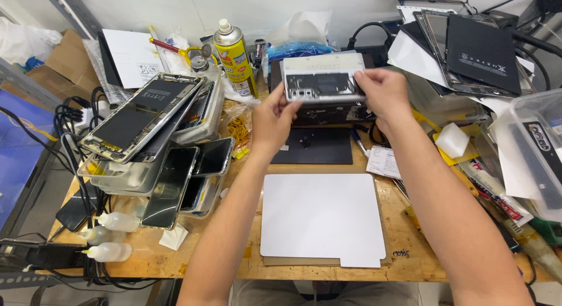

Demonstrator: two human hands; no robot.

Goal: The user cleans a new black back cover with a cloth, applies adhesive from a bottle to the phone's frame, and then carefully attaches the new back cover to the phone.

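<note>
Both my hands hold up a white tablet housing (323, 78), its open inner side with dark circuitry facing me, above a black machine (328, 113) at the back of the wooden bench. My left hand (272, 121) grips the housing's lower left edge. My right hand (383, 95) grips its right edge. Below them a black mat (316, 147) lies on the bench, and nearer to me rests a white tablet-shaped plate (321, 218) on a sheet of cardboard.
Stacked tablet frames (140, 116) and dark phone screens (172, 186) fill trays at left. A yellow spray can (234, 57) stands behind them. Squeeze bottles (111, 236) lie at front left. Black tablet parts (468, 48) and a clear plastic bin (535, 148) crowd the right.
</note>
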